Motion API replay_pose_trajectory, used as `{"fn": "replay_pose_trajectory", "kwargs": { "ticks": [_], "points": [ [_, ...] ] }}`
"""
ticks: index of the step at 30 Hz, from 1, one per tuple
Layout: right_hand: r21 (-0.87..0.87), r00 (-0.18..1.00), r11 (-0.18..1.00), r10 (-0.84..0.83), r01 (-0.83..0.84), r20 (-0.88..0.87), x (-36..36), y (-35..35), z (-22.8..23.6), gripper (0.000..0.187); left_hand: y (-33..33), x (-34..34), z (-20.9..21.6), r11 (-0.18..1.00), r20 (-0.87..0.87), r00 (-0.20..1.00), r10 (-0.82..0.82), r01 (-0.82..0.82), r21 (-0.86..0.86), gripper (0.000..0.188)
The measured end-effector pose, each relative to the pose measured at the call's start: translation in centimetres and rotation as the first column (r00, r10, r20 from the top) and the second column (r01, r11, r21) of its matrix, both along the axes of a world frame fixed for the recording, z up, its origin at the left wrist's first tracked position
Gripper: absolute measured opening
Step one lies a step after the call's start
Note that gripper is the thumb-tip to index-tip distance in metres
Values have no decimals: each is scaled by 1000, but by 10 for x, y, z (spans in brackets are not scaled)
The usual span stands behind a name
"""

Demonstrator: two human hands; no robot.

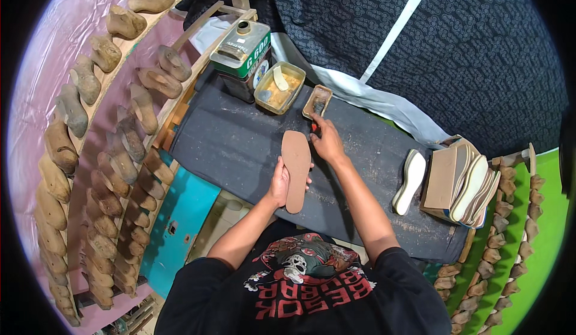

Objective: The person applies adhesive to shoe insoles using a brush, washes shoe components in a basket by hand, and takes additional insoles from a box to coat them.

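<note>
My left hand grips a tan shoe sole from its left edge. The sole is held lengthwise with its flat face up, and fingertips show along its right edge. Beyond it, my right hand is closed on a small brush with a red and black handle. The brush reaches toward a small cream tub, where something dark lies; whether the bristles touch it I cannot tell. A larger rectangular tub stands left of it, with yellowish residue and a pale scraper-like piece inside.
A green and dark metal can stands at the back left of the dark-covered table. At the right lie a white sole and a cardboard box of stacked soles. Racks of wooden shoe lasts line both sides.
</note>
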State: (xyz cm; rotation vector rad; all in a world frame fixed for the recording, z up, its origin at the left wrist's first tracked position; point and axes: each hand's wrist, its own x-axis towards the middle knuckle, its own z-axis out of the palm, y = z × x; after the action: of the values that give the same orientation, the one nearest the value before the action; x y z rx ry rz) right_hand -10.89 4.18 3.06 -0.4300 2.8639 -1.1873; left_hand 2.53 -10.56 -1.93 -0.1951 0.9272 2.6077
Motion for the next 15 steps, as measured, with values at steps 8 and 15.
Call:
{"fn": "replay_pose_trajectory", "kwargs": {
  "ticks": [8,15],
  "points": [
    [-60,984,996,-79,70,-161,-20,-11,27,25,-29,-1,-4,996,15,999,48,-49,75,83],
    [-244,958,954,-222,175,-183,-49,13,36,27,-27,-16,8,992,-20,999,41,-38,124,78]
  ]
}}
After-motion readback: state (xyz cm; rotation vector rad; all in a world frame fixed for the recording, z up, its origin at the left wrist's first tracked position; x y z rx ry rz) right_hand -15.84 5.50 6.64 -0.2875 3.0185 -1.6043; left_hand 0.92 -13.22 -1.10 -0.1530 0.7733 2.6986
